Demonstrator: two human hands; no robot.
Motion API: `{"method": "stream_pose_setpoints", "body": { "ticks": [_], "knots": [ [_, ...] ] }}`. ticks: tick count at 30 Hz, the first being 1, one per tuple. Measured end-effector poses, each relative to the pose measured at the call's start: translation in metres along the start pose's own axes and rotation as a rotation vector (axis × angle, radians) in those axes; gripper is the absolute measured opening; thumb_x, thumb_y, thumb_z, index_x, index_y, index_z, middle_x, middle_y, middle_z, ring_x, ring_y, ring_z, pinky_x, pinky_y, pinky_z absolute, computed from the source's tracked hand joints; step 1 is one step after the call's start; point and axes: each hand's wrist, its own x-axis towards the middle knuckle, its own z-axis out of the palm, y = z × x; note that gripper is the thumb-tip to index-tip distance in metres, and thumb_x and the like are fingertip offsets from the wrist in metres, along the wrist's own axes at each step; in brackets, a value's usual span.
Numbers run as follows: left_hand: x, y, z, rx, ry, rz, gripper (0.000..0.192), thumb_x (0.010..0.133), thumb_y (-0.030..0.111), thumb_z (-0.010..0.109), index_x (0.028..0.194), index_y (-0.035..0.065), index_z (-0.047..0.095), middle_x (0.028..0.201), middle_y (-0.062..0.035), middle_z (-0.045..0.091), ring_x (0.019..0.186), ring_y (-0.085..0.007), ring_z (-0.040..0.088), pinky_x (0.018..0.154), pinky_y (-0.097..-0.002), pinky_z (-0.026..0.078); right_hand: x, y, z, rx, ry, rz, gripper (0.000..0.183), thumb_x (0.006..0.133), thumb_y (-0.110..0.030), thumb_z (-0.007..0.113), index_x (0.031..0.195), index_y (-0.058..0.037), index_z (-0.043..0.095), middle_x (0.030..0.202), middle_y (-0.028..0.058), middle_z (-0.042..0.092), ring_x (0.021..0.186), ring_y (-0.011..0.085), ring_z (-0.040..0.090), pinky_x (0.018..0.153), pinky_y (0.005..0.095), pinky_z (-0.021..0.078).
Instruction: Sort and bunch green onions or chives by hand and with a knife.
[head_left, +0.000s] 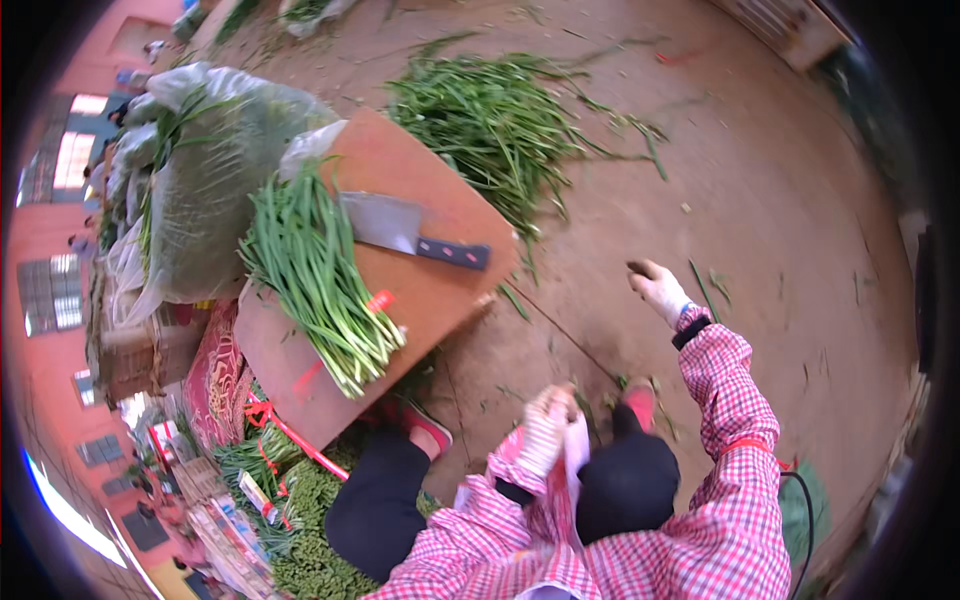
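Observation:
My left hand, in a pale glove, is curled in front of my lap by the apron; whether its fingers hold anything cannot be seen. To the right, my right hand is held out over the floor, gloved with dark fingertips, its thumb and fingers slightly apart around nothing visible. A bundle of long green leafy stalks, like scallions or garlic greens, lies on a brown board, with red tape near its pale stem ends. Beside the bundle rests a cleaver, its dark handle pointing right. Both hands are apart from the board.
Loose green stalks are heaped on the floor beyond the board. A large plastic bag of greens stands left. More greens lie beside my leg, near a red-and-white pole. Several people are in the far left background.

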Motion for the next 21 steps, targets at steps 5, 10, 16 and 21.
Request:
{"method": "stream_pose_setpoints", "body": {
  "ticks": [5, 10, 16, 21],
  "knots": [
    [-0.058, 0.070, -0.032, 0.277, 0.002, 0.153, 0.050, 0.101, 0.042, 0.049, 0.072, 0.0013, 0.055, 0.056, -0.0003, 0.049, 0.045, -0.0083, 0.040, 0.057, -0.0242, 0.042, -0.196, 0.200, -0.031, 0.227, 0.286, 0.523, 0.045, 0.090, -0.019, 0.058, 0.133, -0.0067, 0.057, 0.087, 0.0031, 0.064, 0.071, 0.0117, 0.055, 0.059, 0.0275, 0.0449],
    [-0.102, 0.133, -0.036, 0.486, -0.041, 0.209, 0.057, 0.099, 0.048, 0.050, 0.114, -0.0063, 0.060, 0.057, 0.0032, 0.043, 0.044, -0.0058, 0.034, 0.044, -0.0215, 0.030, -0.347, 0.346, -0.021, 0.216, 0.799, 0.832, 0.056, 0.084, -0.019, 0.062, 0.137, -0.0020, 0.050, 0.128, 0.0223, 0.060, 0.118, 0.0304, 0.059, 0.100, 0.0359, 0.0452],
    [-0.149, 0.195, -0.057, 1.103, 0.225, 0.426, 0.046, 0.101, 0.020, 0.045, 0.141, -0.0032, 0.043, 0.124, -0.0137, 0.059, 0.112, -0.0229, 0.056, 0.098, -0.0365, 0.043, -0.363, 0.377, -0.014, 0.440, 1.152, 1.049, 0.072, 0.083, -0.022, 0.066, 0.145, 0.0009, 0.037, 0.143, 0.0247, 0.046, 0.132, 0.0345, 0.047, 0.110, 0.0381, 0.0376],
    [-0.173, 0.202, -0.085, 1.671, 0.212, 0.489, 0.044, 0.098, 0.014, 0.048, 0.138, -0.0017, 0.046, 0.145, -0.0190, 0.044, 0.135, -0.0359, 0.039, 0.114, -0.0466, 0.026, -0.250, 0.337, -0.037, 0.283, 1.124, 0.945, 0.073, 0.084, -0.030, 0.065, 0.147, -0.0073, 0.037, 0.148, 0.0248, 0.038, 0.140, 0.0380, 0.034, 0.116, 0.0432, 0.0290]
  ]
}}
